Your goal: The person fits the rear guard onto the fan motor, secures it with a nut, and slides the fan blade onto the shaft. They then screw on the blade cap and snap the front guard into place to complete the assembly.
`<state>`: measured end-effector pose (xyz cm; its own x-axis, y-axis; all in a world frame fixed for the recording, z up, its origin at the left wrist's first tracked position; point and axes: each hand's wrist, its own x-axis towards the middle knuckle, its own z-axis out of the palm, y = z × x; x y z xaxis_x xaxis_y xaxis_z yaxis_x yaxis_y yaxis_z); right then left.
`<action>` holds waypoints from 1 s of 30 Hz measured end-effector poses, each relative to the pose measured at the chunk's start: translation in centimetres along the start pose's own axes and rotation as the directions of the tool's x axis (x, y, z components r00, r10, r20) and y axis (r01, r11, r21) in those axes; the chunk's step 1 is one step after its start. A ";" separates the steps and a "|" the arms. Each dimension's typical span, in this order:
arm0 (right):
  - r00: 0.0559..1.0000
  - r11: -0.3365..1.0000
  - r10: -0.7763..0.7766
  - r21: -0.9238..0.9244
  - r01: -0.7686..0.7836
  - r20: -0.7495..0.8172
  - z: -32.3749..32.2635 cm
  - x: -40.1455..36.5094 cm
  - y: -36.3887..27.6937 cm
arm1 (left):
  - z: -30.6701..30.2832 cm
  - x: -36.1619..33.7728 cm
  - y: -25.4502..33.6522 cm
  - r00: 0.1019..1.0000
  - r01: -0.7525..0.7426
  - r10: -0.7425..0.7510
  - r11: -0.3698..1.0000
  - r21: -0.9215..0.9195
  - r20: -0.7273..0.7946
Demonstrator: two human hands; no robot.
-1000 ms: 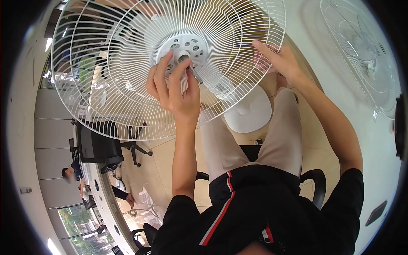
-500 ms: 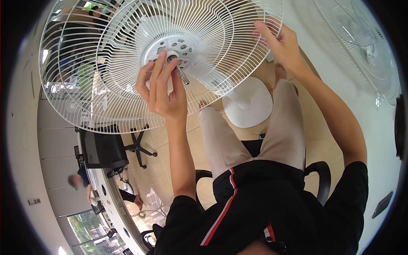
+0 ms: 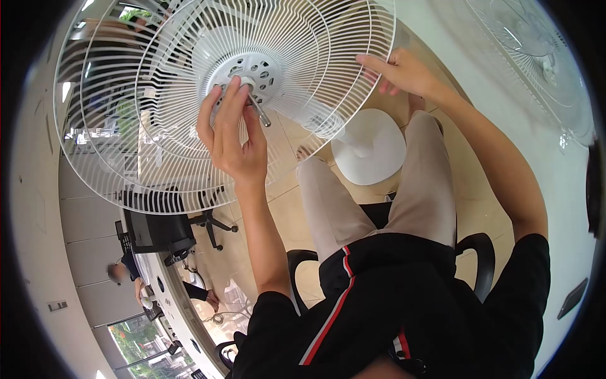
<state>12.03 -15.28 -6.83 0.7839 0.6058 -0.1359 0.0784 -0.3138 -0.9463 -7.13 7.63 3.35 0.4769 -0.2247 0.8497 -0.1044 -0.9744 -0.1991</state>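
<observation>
A white wire fan guard fills the upper left, with a round perforated hub and a metal shaft sticking out of its middle. My left hand is at the hub, fingers pinched around the ring at the shaft's base. My right hand grips the guard's outer rim on the right side. The round white fan base stands on the floor between my knees.
A second wire guard lies on the white surface at the upper right. A dark phone lies at the right edge. At lower left are a black office chair and a seated person at a long desk.
The guard has shifted left and slightly up in view. My left hand followed the hub, still turning at it. My right hand slid down and left along the rim.
</observation>
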 end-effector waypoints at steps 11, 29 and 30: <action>0.749 0.743 -0.384 0.300 0.598 -0.539 0.1 -0.3 -1.1 | 0.1 -0.2 0.2 0.999 0.049 -0.048 0.997 -0.057 0.012; 0.744 0.873 -0.456 -0.082 0.481 -0.488 0.7 0.6 0.8 | 0.9 -0.9 0.1 0.998 0.059 -0.060 0.990 -0.130 -0.005; 0.774 0.884 -0.433 -0.050 0.465 -0.462 0.9 0.8 1.1 | 0.9 -1.0 0.0 0.998 0.063 -0.064 0.987 -0.145 -0.002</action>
<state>12.18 -14.51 -8.25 0.8574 0.2672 0.4399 0.4642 -0.0321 -0.8852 -6.81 7.81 2.08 0.4810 -0.1620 0.8616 -0.1993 -0.9773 -0.0725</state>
